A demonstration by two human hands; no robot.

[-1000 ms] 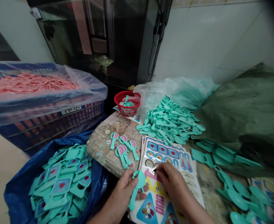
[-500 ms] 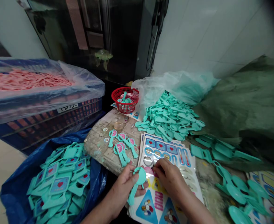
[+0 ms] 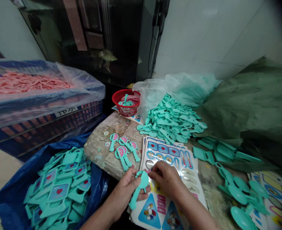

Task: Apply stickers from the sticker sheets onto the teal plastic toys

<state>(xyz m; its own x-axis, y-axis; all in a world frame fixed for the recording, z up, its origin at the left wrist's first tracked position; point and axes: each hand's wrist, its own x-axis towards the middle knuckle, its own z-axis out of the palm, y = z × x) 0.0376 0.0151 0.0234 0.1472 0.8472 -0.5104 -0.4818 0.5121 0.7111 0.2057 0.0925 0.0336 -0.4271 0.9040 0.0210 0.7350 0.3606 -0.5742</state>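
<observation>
Gripping a teal plastic paddle toy with curled fingers, the left hand holds it above the edge of a sticker sheet stack. Its long axis slants, round head pointing up-right, handle down-left. The right hand, fingertips pinched closed, is nearer the head than before, almost touching. Little room remains between hands; a blue bag lies just left.

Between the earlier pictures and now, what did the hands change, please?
The right hand moved left across the sticker sheet, its fingers now near the teal plastic paddle in the left hand. The left hand kept its hold. The red basket stayed as it was.
</observation>
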